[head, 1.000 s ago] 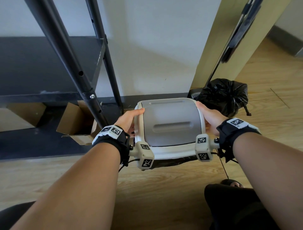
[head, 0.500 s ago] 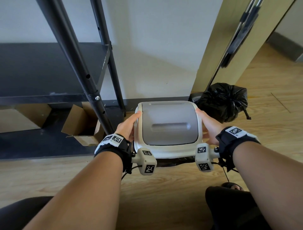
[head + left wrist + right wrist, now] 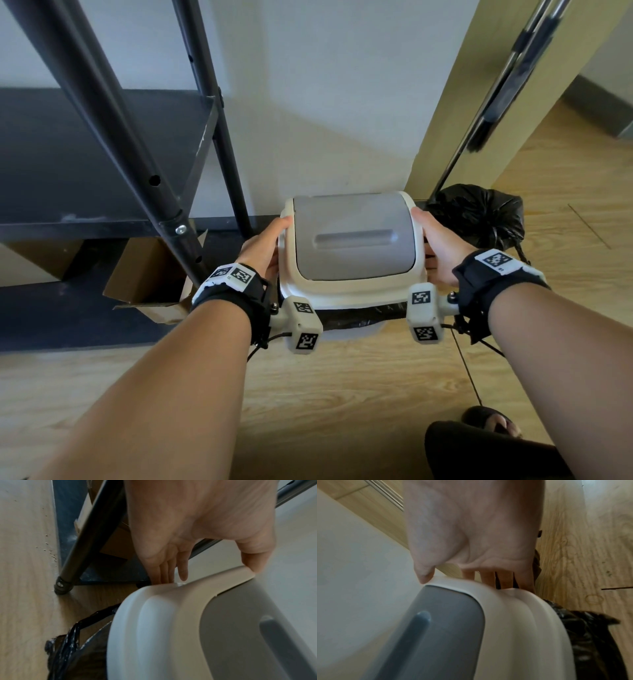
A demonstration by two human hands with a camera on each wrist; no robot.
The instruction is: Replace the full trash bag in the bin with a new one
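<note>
A bin stands on the wood floor against the wall, topped by a white lid (image 3: 342,294) with a grey swing flap (image 3: 352,240). My left hand (image 3: 270,243) grips the lid's left side and my right hand (image 3: 428,240) its right side. Each thumb lies on the top rim, with the fingers down the side, as the wrist views show for the left hand (image 3: 214,573) and the right hand (image 3: 462,581). Black bag film (image 3: 359,317) sticks out under the lid's front edge. A full, tied black trash bag (image 3: 479,219) sits on the floor to the bin's right.
A black metal shelf unit (image 3: 102,154) with slanted posts stands close on the left, an open cardboard box (image 3: 147,274) beneath it. A door frame (image 3: 462,120) and a leaning pole rise behind the full bag. My foot (image 3: 489,421) is at the lower right.
Both hands stay on the lid's sides. The lid sits a little farther from me and lower over the bin, and more black film shows under its front edge.
</note>
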